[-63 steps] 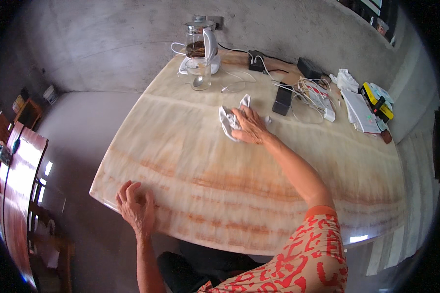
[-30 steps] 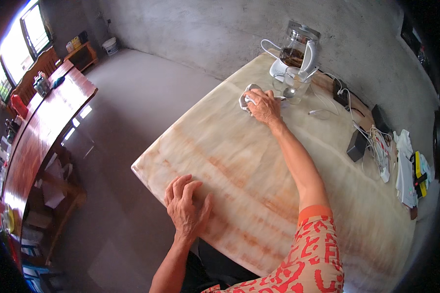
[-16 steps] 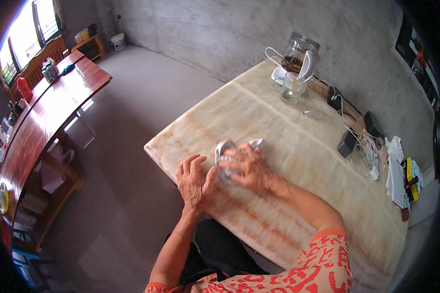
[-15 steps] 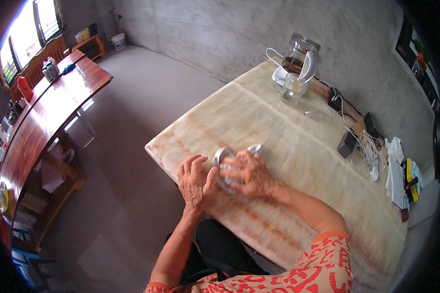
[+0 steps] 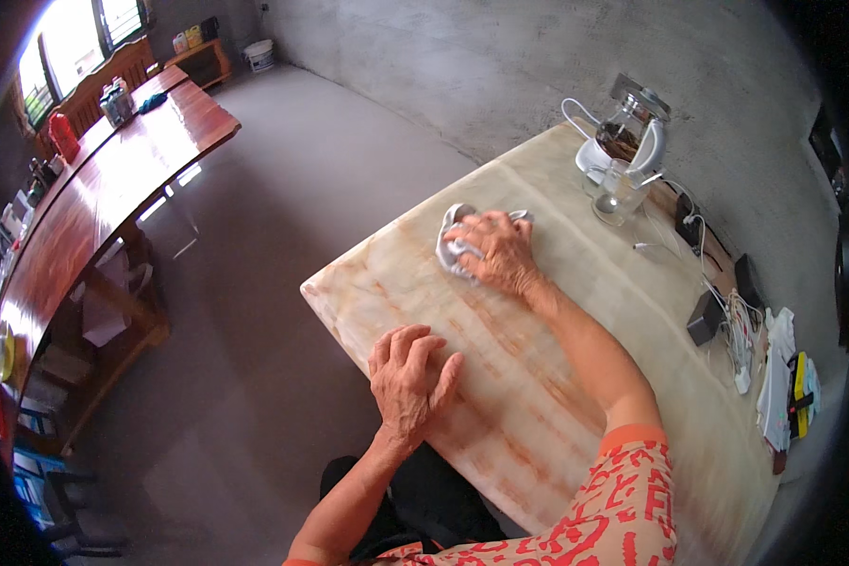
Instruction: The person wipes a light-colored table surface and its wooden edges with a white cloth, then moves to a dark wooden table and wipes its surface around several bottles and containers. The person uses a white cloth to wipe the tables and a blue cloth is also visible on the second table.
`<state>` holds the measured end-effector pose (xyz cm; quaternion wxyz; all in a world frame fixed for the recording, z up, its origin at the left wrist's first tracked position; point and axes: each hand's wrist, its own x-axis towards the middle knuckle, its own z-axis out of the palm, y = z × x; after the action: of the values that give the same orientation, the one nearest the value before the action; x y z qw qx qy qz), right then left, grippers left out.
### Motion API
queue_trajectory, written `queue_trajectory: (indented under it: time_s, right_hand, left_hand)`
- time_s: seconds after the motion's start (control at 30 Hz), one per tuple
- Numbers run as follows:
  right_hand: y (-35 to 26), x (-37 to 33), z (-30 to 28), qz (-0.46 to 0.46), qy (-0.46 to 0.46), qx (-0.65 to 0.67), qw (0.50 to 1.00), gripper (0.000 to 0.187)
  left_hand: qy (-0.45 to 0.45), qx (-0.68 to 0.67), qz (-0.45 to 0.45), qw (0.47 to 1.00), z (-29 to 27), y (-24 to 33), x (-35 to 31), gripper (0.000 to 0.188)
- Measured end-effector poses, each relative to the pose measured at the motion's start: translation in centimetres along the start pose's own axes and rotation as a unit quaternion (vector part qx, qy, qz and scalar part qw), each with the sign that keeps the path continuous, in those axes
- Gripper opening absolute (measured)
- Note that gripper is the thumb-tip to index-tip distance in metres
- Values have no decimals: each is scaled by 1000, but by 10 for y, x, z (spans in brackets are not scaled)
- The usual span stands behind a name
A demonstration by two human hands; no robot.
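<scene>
A crumpled light grey cloth (image 5: 451,253) lies on the marble-patterned table (image 5: 575,311), bunched beneath my right hand (image 5: 498,251). The fingers of that hand curl over the cloth and press it to the tabletop, and folds of it stick out on both sides. My left hand (image 5: 407,382) rests at the near left edge of the same table. Its fingers are apart and slightly bent, with nothing held in them.
At the table's far corner stand a glass kettle (image 5: 623,132) and a glass cup (image 5: 618,193). Cables and black adapters (image 5: 706,316) lie along the wall side, near white papers (image 5: 775,377). A long reddish wooden table (image 5: 113,179) stands to the left across the grey floor.
My right hand has moved away from me across the table with the cloth, apart from my left hand. My left hand has shifted slightly nearer and to the right in view.
</scene>
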<state>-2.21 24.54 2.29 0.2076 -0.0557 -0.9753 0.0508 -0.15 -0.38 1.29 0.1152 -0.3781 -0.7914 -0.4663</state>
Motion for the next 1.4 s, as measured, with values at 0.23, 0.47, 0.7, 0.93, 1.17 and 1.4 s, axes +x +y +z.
queue_trajectory:
  time_s: [0.23, 0.47, 0.7, 0.93, 1.17, 1.4]
  right_hand:
    - [39, 53, 12, 172, 10, -53, 984, 33]
    - [37, 41, 17, 133, 25, -31, 990, 35]
    - [-8, -29, -13, 44, 3, 7, 999, 46]
    - [-43, -113, -60, 80, -26, 149, 985, 50]
    - [-42, -151, -174, 204, 61, 362, 908, 28]
    - [-44, -174, -258, 267, 239, 494, 792, 30]
  left_hand:
    - [-1, 6, -12, 1000, -3, 1, 1, 25]
    - [10, -3, -14, 1000, -2, 3, 2, 24]
    - [19, 12, -12, 1000, 2, -2, 0, 21]
    - [34, 19, -3, 999, 8, -8, -5, 19]
    - [34, 7, 11, 999, 13, -8, -4, 21]
    - [40, 12, 18, 999, 11, -10, -4, 20]
